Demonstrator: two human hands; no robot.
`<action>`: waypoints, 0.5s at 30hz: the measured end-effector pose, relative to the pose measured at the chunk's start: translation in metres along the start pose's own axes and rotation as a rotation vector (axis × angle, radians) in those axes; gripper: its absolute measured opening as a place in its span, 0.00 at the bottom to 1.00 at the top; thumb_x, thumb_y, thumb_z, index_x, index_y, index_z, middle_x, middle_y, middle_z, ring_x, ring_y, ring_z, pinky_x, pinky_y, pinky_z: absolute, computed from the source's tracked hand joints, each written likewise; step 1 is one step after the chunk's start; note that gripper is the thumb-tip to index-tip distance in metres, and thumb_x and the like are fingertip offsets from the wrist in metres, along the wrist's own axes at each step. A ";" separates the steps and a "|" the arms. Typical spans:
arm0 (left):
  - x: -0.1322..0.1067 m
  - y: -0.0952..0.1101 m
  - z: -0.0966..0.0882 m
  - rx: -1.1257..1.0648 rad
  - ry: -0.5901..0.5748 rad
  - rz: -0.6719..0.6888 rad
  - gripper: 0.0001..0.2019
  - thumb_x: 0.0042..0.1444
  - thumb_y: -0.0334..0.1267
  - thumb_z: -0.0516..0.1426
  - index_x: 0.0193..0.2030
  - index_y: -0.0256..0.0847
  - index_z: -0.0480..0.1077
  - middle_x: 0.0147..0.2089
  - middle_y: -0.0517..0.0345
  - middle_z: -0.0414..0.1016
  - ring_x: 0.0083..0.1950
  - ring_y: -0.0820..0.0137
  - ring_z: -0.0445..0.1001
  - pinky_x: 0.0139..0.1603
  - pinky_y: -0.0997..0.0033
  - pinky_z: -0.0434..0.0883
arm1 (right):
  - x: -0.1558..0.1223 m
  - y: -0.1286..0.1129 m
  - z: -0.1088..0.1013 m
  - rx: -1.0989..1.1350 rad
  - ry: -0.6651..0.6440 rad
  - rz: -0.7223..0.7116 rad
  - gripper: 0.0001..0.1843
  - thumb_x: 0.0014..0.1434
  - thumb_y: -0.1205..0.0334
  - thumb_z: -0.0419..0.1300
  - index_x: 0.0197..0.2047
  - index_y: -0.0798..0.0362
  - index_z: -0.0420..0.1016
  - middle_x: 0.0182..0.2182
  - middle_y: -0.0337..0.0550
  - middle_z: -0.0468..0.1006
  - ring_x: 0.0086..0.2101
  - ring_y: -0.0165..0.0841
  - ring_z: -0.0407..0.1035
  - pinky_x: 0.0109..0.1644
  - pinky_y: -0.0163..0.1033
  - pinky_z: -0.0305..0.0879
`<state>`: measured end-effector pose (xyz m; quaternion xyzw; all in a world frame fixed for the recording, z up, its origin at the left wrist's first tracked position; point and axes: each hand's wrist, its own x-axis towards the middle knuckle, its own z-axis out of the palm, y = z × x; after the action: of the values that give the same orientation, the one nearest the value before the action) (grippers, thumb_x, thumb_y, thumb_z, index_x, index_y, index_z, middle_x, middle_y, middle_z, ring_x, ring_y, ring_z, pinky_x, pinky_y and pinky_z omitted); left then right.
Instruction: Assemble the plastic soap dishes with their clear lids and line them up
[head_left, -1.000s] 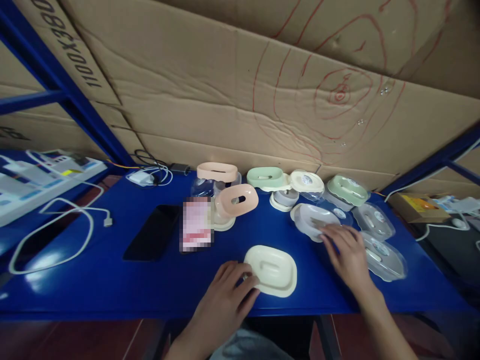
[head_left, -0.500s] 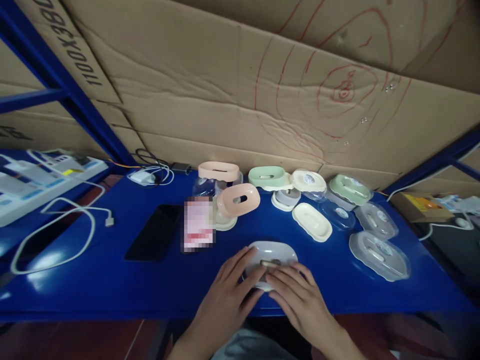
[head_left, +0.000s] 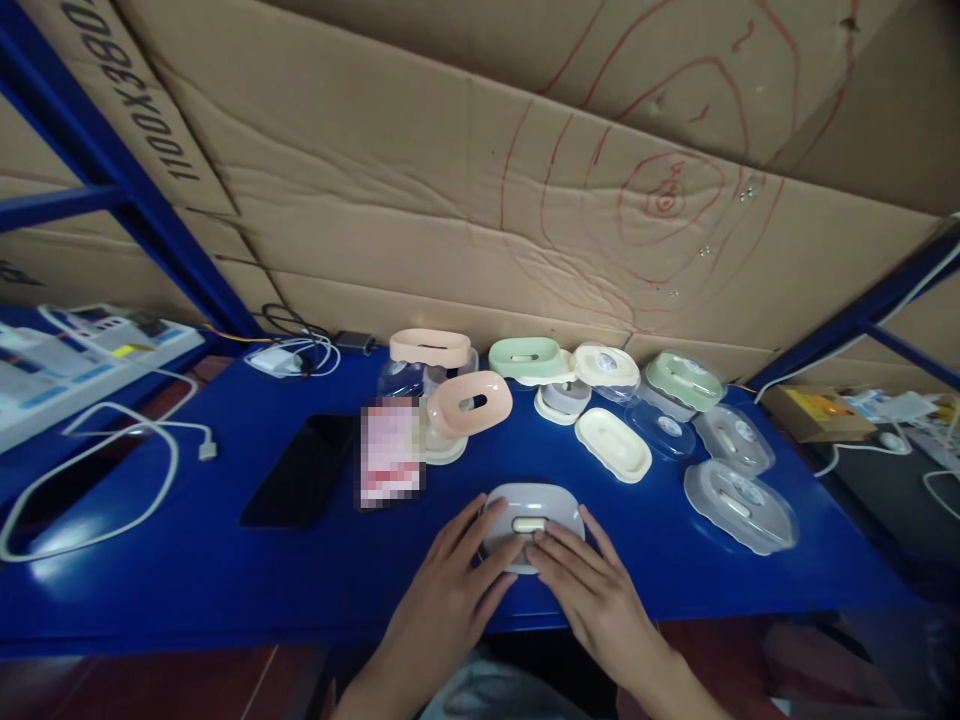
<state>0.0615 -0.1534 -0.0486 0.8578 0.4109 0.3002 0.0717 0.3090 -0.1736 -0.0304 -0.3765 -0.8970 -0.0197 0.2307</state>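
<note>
A soap box with a clear grey lid [head_left: 534,505] sits near the front edge of the blue shelf top [head_left: 225,560]. My left hand [head_left: 450,595] rests on its left side, fingers spread along the rim. From the right, my right hand [head_left: 589,590] lies with its fingers flat over the lid's front. Both hands press on the box together. A cream tray [head_left: 613,444] lies bare just behind and to the right.
More soap boxes stand behind: pink ones [head_left: 470,402], green ones [head_left: 525,357], clear lids [head_left: 739,492] at right. A black phone [head_left: 296,483] and a pink packet [head_left: 390,450] lie left of centre. White cables [head_left: 112,470] and cardboard [head_left: 525,200] behind.
My right hand took a clear lid from the cream tray at right and brought it onto the cream box in front. Both hands now lie on the lidded box.
</note>
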 end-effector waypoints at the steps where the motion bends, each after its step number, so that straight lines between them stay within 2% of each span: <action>1: 0.000 0.000 0.000 0.002 -0.002 0.005 0.18 0.74 0.35 0.57 0.66 0.51 0.75 0.77 0.51 0.67 0.78 0.52 0.65 0.68 0.47 0.78 | 0.000 0.003 -0.003 -0.001 -0.018 -0.011 0.29 0.74 0.72 0.56 0.74 0.46 0.68 0.63 0.45 0.81 0.66 0.40 0.72 0.78 0.65 0.57; 3: 0.000 0.000 -0.001 0.007 -0.012 0.001 0.18 0.73 0.35 0.58 0.66 0.51 0.75 0.77 0.52 0.67 0.78 0.51 0.65 0.68 0.46 0.79 | 0.000 0.021 -0.014 -0.023 -0.030 -0.004 0.28 0.75 0.67 0.57 0.75 0.47 0.68 0.65 0.47 0.79 0.68 0.41 0.70 0.77 0.63 0.62; 4: 0.000 0.000 -0.002 0.010 -0.022 -0.007 0.18 0.73 0.36 0.58 0.66 0.51 0.75 0.77 0.52 0.67 0.78 0.51 0.65 0.67 0.45 0.79 | 0.000 0.037 -0.023 -0.046 -0.017 0.027 0.27 0.75 0.64 0.57 0.74 0.46 0.68 0.66 0.48 0.78 0.68 0.41 0.70 0.75 0.61 0.64; 6: 0.000 0.002 -0.003 0.014 -0.036 -0.023 0.18 0.73 0.36 0.58 0.67 0.52 0.74 0.78 0.53 0.66 0.79 0.50 0.64 0.67 0.44 0.79 | 0.000 0.083 -0.045 -0.142 0.077 0.183 0.24 0.76 0.62 0.56 0.72 0.46 0.71 0.65 0.48 0.79 0.66 0.43 0.72 0.71 0.60 0.69; 8: 0.000 0.003 -0.004 0.014 -0.037 -0.023 0.18 0.73 0.36 0.58 0.67 0.52 0.74 0.78 0.53 0.65 0.79 0.50 0.64 0.67 0.44 0.80 | -0.003 0.139 -0.066 -0.278 0.098 0.370 0.21 0.76 0.58 0.55 0.68 0.48 0.75 0.63 0.51 0.81 0.62 0.47 0.75 0.67 0.61 0.71; 10: 0.000 0.003 -0.005 0.012 -0.025 -0.018 0.18 0.73 0.36 0.58 0.67 0.52 0.74 0.78 0.53 0.65 0.78 0.50 0.65 0.66 0.45 0.80 | -0.006 0.191 -0.080 -0.430 -0.010 0.557 0.24 0.75 0.54 0.55 0.68 0.51 0.74 0.65 0.55 0.78 0.62 0.55 0.75 0.65 0.67 0.70; 12: 0.000 0.002 -0.005 0.012 -0.015 -0.013 0.18 0.73 0.36 0.58 0.67 0.53 0.74 0.78 0.54 0.66 0.78 0.50 0.65 0.66 0.45 0.80 | -0.010 0.228 -0.083 -0.473 -0.173 0.658 0.30 0.71 0.50 0.58 0.71 0.52 0.71 0.67 0.60 0.75 0.61 0.59 0.75 0.62 0.67 0.72; 15: 0.001 0.001 -0.005 0.011 -0.010 -0.009 0.19 0.72 0.35 0.58 0.66 0.53 0.74 0.77 0.54 0.67 0.77 0.51 0.66 0.65 0.46 0.81 | -0.015 0.253 -0.074 -0.450 -0.275 0.683 0.35 0.64 0.46 0.65 0.71 0.50 0.72 0.63 0.60 0.79 0.55 0.56 0.79 0.55 0.59 0.77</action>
<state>0.0598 -0.1541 -0.0440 0.8578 0.4160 0.2935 0.0705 0.5207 -0.0181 -0.0059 -0.6920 -0.7165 -0.0871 0.0142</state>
